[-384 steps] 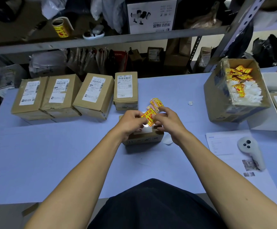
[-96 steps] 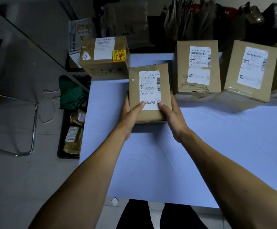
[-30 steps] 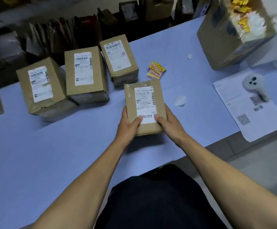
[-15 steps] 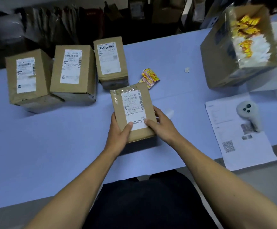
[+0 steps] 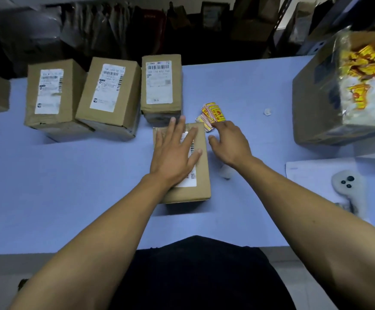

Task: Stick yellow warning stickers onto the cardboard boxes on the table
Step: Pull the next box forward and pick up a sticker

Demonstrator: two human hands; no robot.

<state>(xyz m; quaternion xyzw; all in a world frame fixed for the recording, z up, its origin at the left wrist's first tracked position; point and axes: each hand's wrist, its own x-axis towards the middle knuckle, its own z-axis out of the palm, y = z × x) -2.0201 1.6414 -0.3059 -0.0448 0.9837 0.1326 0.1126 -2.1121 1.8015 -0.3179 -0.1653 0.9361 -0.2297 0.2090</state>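
The left hand [image 5: 174,154] lies flat, fingers spread wide, on the brown cardboard box with a white label [image 5: 201,175] at frame centre on the pale blue bench [image 5: 70,186]. The right hand [image 5: 230,144], fingers loosely parted and empty, touches the small pile of yellow warning stickers [image 5: 212,114] just above.

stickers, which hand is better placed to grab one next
Right. The right hand is open with its fingertips at the edge of the stickers, while the left hand lies flat on the box, steadying it.
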